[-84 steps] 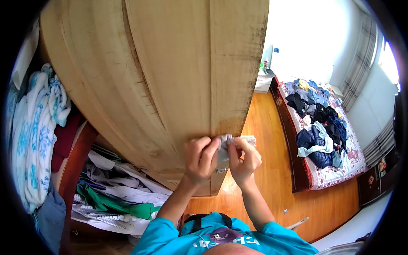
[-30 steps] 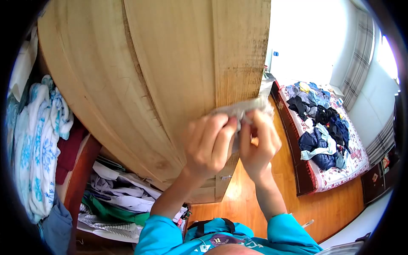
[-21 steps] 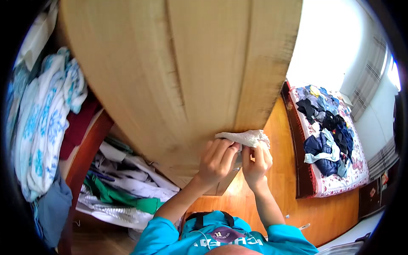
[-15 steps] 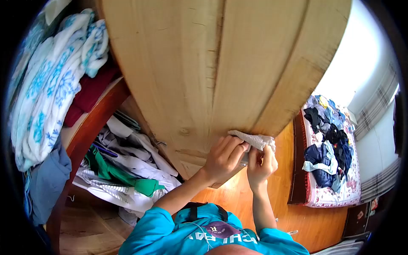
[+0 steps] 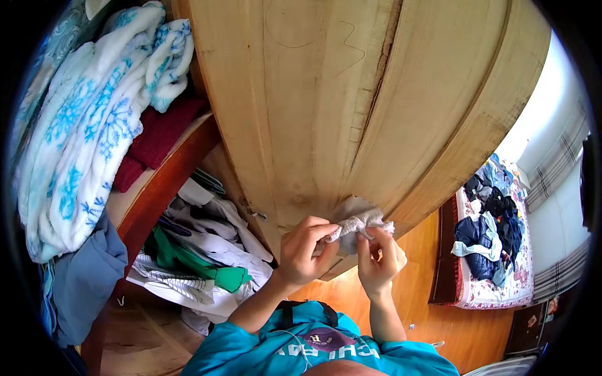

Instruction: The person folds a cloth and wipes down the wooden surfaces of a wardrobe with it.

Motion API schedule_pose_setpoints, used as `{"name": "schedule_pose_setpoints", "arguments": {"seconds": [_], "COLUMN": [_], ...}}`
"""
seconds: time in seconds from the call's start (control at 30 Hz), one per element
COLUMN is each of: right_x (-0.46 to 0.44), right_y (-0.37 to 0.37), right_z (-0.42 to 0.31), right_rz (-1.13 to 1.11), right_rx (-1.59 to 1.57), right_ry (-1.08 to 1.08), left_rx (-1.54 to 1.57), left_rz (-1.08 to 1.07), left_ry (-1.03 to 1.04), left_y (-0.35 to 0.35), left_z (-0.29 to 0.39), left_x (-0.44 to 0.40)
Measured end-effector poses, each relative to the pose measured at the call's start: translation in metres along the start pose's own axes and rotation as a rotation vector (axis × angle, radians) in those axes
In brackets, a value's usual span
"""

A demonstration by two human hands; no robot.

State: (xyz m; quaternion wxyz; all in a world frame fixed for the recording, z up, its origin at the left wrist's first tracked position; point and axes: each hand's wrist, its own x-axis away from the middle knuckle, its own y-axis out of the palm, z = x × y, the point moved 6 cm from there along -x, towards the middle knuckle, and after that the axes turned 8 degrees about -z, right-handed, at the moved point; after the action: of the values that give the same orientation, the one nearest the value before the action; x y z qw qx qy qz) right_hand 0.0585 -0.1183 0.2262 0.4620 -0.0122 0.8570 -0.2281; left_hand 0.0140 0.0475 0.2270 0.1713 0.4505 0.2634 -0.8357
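The left hand (image 5: 308,250) and the right hand (image 5: 380,258) each pinch a bunched, whitish cloth (image 5: 359,227) between thumb and fingers. The cloth is in front of the big wooden door (image 5: 338,113), near its bottom.

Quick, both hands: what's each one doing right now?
Left hand: closed, fingers pinching the left end of the crumpled pale cloth.
Right hand: closed, fingers pinching the same cloth near its right end.
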Motion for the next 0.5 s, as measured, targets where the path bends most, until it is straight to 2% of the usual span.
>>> {"name": "schedule_pose_setpoints", "arguments": {"seconds": [0.07,0.13,0.27,0.33,0.47,0.5], "right_x": [-0.003,-0.005,0.002,0.002,-0.018,-0.026], "right_y": [-0.003,-0.009,-0.015,-0.008,0.024,0.031], "right_z": [-0.011,-0.026,-0.035,-0.036,-0.013,-0.012], "right_rz": [0.027,0.074,0.122,0.089,-0.013,0.048], "right_rx": [0.022,0.008,-0.017,-0.016,0.032,0.073], "right_ry": [-0.052,-0.086,-0.145,-0.045,0.03,-0.07], "left_rx": [0.019,0.003,-0.013,-0.049,-0.106,-0.266], "left_rz": [-0.004,-0.035,-0.085,-0.098,-0.008,0.037], "left_ry": [-0.007,0.112,0.119,0.063,0.018,0.068], "left_y": [-0.012,-0.023,-0.032,-0.031,-0.027,-0.029], "left_z": [0.006,0.017,0.023,0.014,-0.015,-0.013], "left_x": [-0.008,-0.015,-0.005,-0.003,-0.019,-0.021]}}
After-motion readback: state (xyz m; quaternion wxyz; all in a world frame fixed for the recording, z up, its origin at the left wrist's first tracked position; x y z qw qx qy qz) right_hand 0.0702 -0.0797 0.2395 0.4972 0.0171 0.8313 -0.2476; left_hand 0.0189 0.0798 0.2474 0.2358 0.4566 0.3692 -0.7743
